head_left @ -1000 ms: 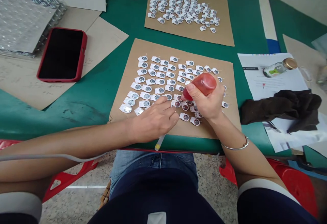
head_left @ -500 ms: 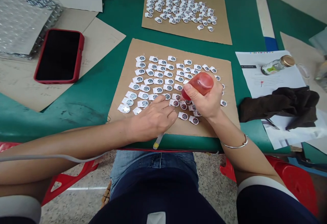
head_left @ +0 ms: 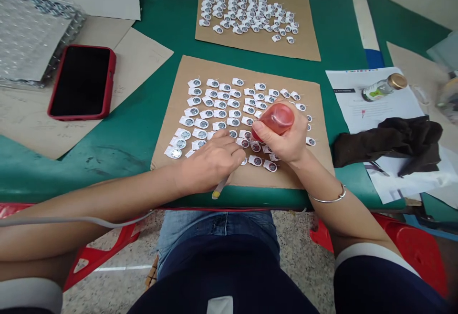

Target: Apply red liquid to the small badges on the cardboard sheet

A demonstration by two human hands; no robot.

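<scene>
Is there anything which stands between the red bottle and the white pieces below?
Nothing visible does. The right hand holds the red bottle over the white pieces; the left hand is alongside. Whether the bottle touches any is unclear.

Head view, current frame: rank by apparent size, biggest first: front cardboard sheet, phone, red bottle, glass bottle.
1. Front cardboard sheet
2. Phone
3. Red bottle and glass bottle: unsure, not ranked; the right hand covers part of the red one.

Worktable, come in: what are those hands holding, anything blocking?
Right hand gripping tilted red bottle above white pieces on nearer cardboard. Left hand curled low, yellow-tipped stick jutting beneath. Left hand partly covers some pieces.
</scene>
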